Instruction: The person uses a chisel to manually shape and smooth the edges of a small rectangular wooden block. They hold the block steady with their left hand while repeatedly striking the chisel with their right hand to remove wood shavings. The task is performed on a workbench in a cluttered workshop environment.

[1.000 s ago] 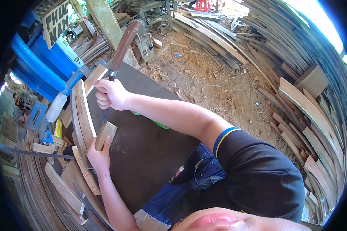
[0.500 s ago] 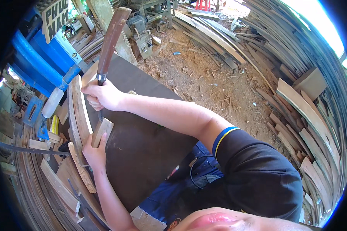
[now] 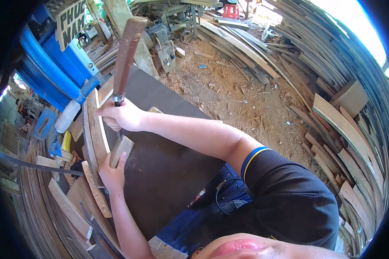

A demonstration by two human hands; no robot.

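Observation:
My right hand (image 3: 125, 114) is closed round the dark shaft of a long tool with a reddish-brown wooden handle (image 3: 128, 52) and metal collar, held nearly upright and slightly tilted. Its lower end meets the top of a small pale wood block (image 3: 121, 149); the exact tip is hard to make out. My left hand (image 3: 111, 175) grips that block beside long pale boards (image 3: 95, 127) at the left side of a dark bench top (image 3: 162, 185).
Blue machinery (image 3: 56, 64) and a handsaw blade (image 3: 39, 166) sit at the left, with wood offcuts (image 3: 71, 207). Stacked planks (image 3: 333, 43) line the right. Shavings cover the floor (image 3: 250, 112). A red stool (image 3: 230, 11) and an old machine (image 3: 162, 47) stand at the back.
My right hand and the tool moved up and left by half a second ago, and have since shifted slightly down and right. My left hand still holds the block.

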